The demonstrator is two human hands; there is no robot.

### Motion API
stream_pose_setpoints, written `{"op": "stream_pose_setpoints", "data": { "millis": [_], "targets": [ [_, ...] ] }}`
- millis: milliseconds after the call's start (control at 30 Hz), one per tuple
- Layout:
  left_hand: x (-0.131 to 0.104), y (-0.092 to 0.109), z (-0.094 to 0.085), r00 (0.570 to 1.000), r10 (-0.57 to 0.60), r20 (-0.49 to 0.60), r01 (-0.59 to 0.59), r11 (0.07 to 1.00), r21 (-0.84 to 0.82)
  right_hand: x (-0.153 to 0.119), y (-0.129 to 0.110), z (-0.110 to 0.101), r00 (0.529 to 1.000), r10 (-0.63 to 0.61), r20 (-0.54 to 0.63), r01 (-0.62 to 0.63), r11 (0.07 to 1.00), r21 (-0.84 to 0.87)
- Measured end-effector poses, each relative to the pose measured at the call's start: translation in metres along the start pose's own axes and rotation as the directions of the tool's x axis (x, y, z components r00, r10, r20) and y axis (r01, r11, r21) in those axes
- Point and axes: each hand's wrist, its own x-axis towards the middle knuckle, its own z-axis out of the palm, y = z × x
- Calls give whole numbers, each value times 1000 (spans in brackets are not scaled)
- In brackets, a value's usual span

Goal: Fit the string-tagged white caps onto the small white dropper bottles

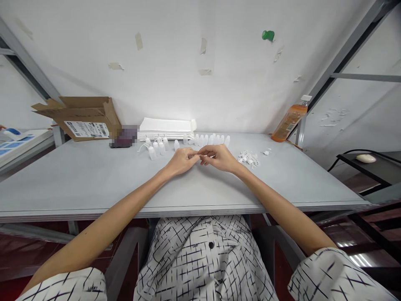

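Observation:
My left hand point(182, 161) and my right hand point(217, 157) meet over the middle of the table, fingertips pinched together. Whatever sits between them is too small or hidden to make out. Behind my right hand runs a row of small translucent white bottles point(227, 141), partly covered by it. To the left of my left hand stands a cluster of similar small bottles point(156, 147), some with thin white pieces at their tops. One bottle point(176, 145) stands by itself just behind my left hand. A pile of small white plastic pieces point(249, 159) lies right of my right hand.
At the back stands a stack of white flat sheets or boxes point(166, 126). An open cardboard box point(89, 119) and a blurred dark item point(123, 138) are at the back left. An orange drink bottle point(290, 121) stands back right. A loose white piece point(266, 152) lies beyond the pile.

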Motion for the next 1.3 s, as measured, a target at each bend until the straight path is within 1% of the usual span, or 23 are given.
{"op": "stream_pose_setpoints", "data": {
  "millis": [133,200,333,467,700,833,967,1167,1300],
  "targets": [
    [0,-3,1,1000,-6,-9,6,1000,7,-1,2,4,998,-57,-26,54,993,-105],
    [0,-3,0,1000,-3,-8,3,1000,6,-1,3,4,996,-78,-33,73,989,-127],
    [1,1,-3,1000,-6,-4,6,1000,15,0,3,-1,997,-63,-48,59,995,-84],
    [1,6,-7,1000,-27,-4,27,999,-47,1,2,-5,997,-35,-71,33,999,-31],
    [1,4,-5,999,36,-23,-36,999,3,1,-1,-6,992,-42,-121,37,998,-45],
    [1,0,0,996,67,-66,-65,997,29,1,-1,-4,990,-22,-143,15,999,-46],
    [1,-3,2,981,116,-157,-107,992,67,2,1,-4,983,-19,-184,13,999,-31],
    [1,-3,1,956,173,-236,-161,985,69,2,4,-3,966,-53,-252,37,997,-67],
    [2,-5,2,944,185,-274,-174,983,65,2,4,-3,964,-90,-252,63,992,-111]
  ]
}}
